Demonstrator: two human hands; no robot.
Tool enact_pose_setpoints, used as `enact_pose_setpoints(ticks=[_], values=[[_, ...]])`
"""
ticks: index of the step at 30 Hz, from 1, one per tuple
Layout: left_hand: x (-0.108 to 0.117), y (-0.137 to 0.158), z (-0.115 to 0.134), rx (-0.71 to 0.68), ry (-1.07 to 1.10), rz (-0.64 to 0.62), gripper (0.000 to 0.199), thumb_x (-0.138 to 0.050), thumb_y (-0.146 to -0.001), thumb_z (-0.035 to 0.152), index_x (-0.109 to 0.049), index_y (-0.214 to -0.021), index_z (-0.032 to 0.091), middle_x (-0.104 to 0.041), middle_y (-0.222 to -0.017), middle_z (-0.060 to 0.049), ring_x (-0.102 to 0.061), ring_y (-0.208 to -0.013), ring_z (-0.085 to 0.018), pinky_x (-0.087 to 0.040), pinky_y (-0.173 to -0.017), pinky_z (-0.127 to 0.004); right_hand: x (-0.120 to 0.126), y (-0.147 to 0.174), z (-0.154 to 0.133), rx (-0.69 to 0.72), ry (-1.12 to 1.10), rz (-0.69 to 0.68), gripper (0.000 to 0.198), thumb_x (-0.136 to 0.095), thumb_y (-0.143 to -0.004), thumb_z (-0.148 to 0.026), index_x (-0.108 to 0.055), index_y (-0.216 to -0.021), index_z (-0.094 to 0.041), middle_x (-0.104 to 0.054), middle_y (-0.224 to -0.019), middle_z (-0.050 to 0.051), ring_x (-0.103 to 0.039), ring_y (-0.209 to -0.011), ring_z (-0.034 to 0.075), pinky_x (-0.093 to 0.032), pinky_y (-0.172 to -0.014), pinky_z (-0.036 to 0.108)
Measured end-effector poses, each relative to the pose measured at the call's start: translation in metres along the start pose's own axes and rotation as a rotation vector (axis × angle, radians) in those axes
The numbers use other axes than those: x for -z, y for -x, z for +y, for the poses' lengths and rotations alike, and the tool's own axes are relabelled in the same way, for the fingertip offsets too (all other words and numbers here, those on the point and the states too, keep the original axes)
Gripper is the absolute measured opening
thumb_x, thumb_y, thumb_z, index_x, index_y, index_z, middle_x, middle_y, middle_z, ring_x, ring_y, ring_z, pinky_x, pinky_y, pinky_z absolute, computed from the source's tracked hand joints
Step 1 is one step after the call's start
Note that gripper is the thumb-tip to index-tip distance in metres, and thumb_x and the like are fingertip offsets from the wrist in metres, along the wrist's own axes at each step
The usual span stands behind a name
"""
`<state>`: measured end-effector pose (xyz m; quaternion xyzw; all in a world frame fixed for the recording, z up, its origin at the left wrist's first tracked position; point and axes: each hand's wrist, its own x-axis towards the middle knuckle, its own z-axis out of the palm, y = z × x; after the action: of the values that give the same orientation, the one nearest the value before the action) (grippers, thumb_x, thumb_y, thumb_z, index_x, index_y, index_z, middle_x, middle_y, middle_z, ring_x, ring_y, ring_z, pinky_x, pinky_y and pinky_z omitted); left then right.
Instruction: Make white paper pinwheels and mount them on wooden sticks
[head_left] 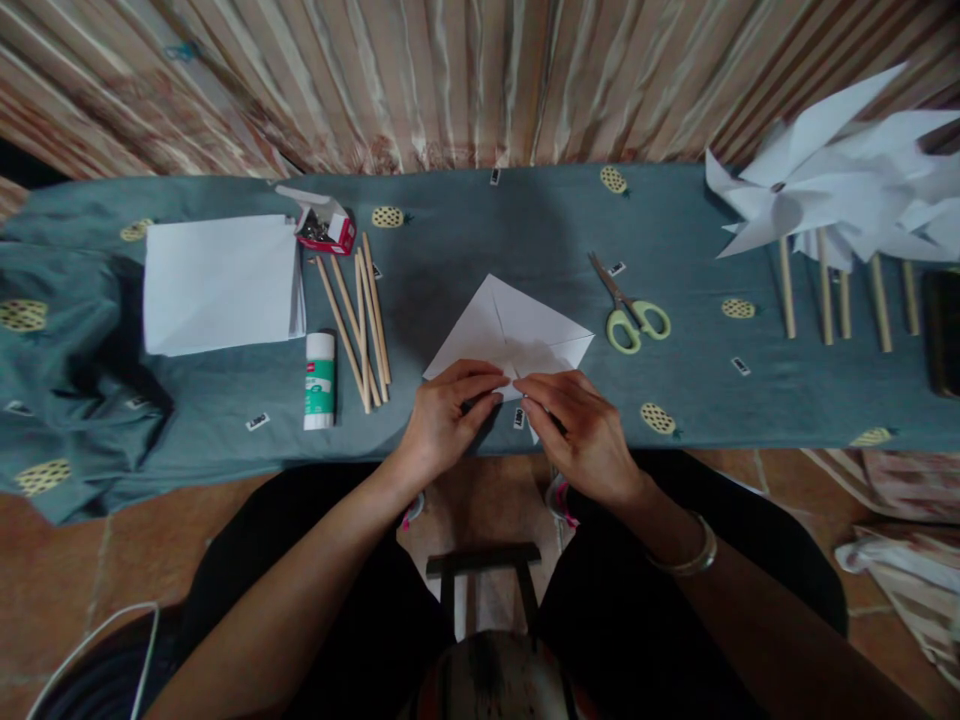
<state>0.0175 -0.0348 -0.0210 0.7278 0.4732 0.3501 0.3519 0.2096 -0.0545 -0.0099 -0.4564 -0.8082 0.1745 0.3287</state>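
Observation:
A square sheet of white paper (517, 315) with diagonal slits lies turned cornerwise in front of me. My left hand (454, 410) pinches the paper near its lower part, thumb and forefinger together. On the other side, my right hand (581, 425), with a bangle at the wrist, pinches the paper close to the left fingertips. The paper's near corner is partly hidden by my fingers. To the right of the sheet lie open scissors (628, 312) with light green handles.
At left are a stack of white paper (217, 285), a red box of small metal pieces (326, 225), several wooden sticks (364, 325) and an upright-looking glue stick (319, 382). Several white paper pinwheels (795, 195) on sticks lie at the far right, near a dark object (943, 330).

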Motion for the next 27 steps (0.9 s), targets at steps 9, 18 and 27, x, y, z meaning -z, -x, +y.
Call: enact_pose_setpoints(ticks=[9, 18, 27], values=[[-0.002, 0.001, 0.001, -0.013, -0.059, 0.009, 0.020, -0.059, -0.089, 0.016, -0.073, -0.104, 0.016, -0.071, -0.107, -0.010, -0.068, -0.099, -0.017, -0.056, -0.089, -0.032, -0.002, 0.002, 0.003, 0.022, 0.086, 0.003, 0.024, -0.051, -0.095, -0.018, -0.066, -0.112, -0.014, -0.070, -0.110, 0.012, -0.061, -0.101, 0.023, -0.052, -0.092, 0.040], [-0.003, 0.000, 0.002, -0.028, -0.085, 0.016, 0.020, -0.058, -0.090, 0.017, -0.072, -0.104, 0.015, -0.070, -0.109, -0.011, -0.068, -0.100, -0.018, -0.055, -0.091, -0.032, -0.004, 0.002, 0.008, -0.021, 0.148, -0.004, 0.028, -0.047, -0.096, -0.022, -0.062, -0.120, -0.019, -0.061, -0.127, 0.011, -0.054, -0.118, 0.026, -0.049, -0.102, 0.046], [-0.003, 0.000, 0.002, -0.020, -0.098, 0.011, 0.021, -0.058, -0.090, 0.017, -0.072, -0.105, 0.016, -0.070, -0.109, -0.010, -0.068, -0.101, -0.018, -0.056, -0.091, -0.033, -0.011, -0.001, 0.010, 0.006, 0.211, -0.057, 0.044, -0.042, -0.093, -0.012, -0.049, -0.134, -0.027, -0.041, -0.145, 0.011, -0.040, -0.133, 0.032, -0.043, -0.106, 0.053]])
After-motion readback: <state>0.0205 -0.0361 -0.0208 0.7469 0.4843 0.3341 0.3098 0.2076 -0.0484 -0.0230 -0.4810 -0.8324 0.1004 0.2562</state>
